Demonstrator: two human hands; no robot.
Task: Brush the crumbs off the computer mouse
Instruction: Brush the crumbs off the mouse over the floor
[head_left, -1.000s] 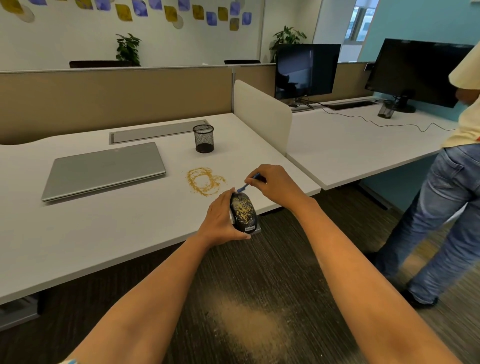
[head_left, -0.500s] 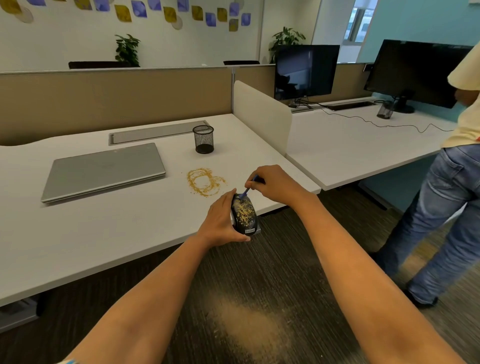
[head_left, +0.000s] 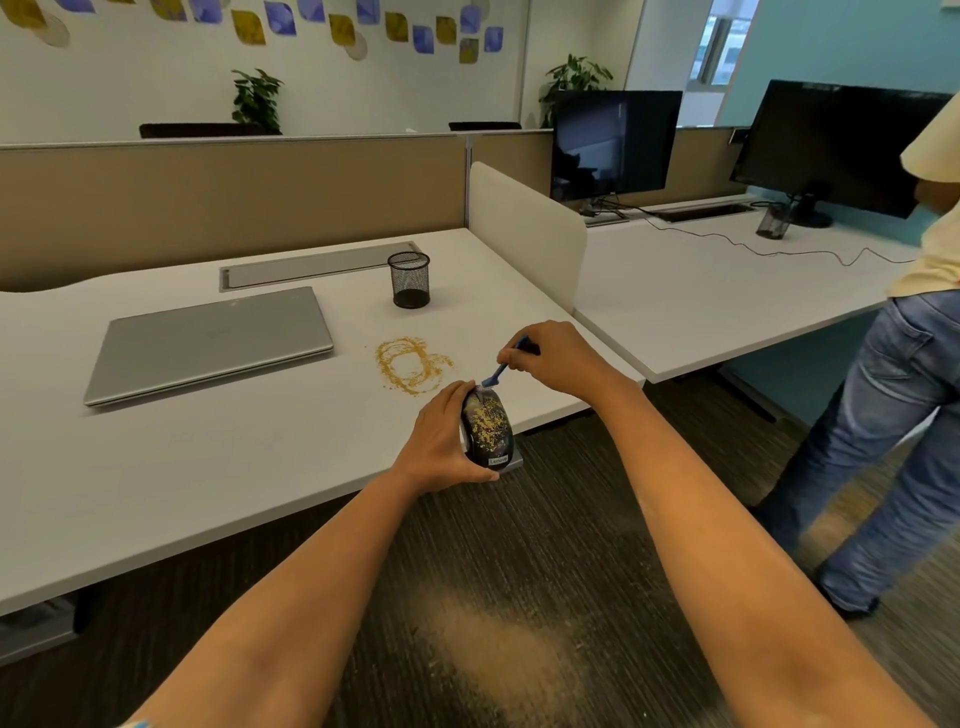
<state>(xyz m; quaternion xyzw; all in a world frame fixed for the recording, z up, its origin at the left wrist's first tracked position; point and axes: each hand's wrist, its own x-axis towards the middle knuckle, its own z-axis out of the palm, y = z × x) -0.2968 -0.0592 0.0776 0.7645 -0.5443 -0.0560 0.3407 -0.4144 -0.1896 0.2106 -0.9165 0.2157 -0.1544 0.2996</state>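
Observation:
A black computer mouse (head_left: 487, 427) speckled with yellow crumbs is held at the desk's front edge. My left hand (head_left: 441, 441) grips it from the left side, tilting its top toward me. My right hand (head_left: 550, 358) pinches a small blue brush (head_left: 500, 371) whose bristle end touches the far tip of the mouse. A ring-shaped patch of yellow crumbs (head_left: 413, 365) lies on the white desk (head_left: 208, 467) just beyond the mouse.
A closed grey laptop (head_left: 208, 345) lies at the left of the desk, a black mesh pen cup (head_left: 409, 279) behind the crumbs. A white divider (head_left: 524, 234) separates the neighbouring desk with two monitors. A person in jeans (head_left: 893, 415) stands at right. A crumb patch (head_left: 498, 654) marks the carpet.
The brush tip has shifted slightly along the far end of the mouse. Both hands stay almost where they were.

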